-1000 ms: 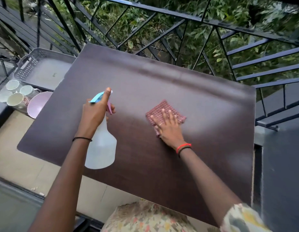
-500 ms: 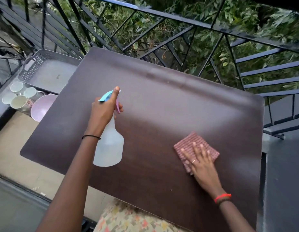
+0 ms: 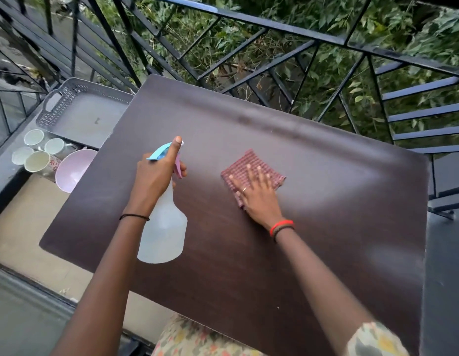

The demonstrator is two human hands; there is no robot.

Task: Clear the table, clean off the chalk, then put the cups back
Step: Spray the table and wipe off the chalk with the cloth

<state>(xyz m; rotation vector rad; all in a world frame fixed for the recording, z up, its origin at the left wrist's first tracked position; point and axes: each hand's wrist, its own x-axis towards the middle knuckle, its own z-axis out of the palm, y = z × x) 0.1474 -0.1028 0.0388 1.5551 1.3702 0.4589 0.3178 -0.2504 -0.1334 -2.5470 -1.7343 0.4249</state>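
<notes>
Already the tabletop (image 3: 326, 201) is cleared; wiping is underway: right grip (image 3: 259, 196) flat, fingers spread, on the cloth (image 3: 249, 163), left grip (image 3: 156, 181) curled round the spray bottle (image 3: 164, 227). Your cups (image 3: 41, 161) wait at left, unreturned.

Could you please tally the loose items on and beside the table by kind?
Cups: 4
Pink bowl: 1
Grey tray: 1
Spray bottle: 1
Checked cloth: 1
Total: 8
</notes>
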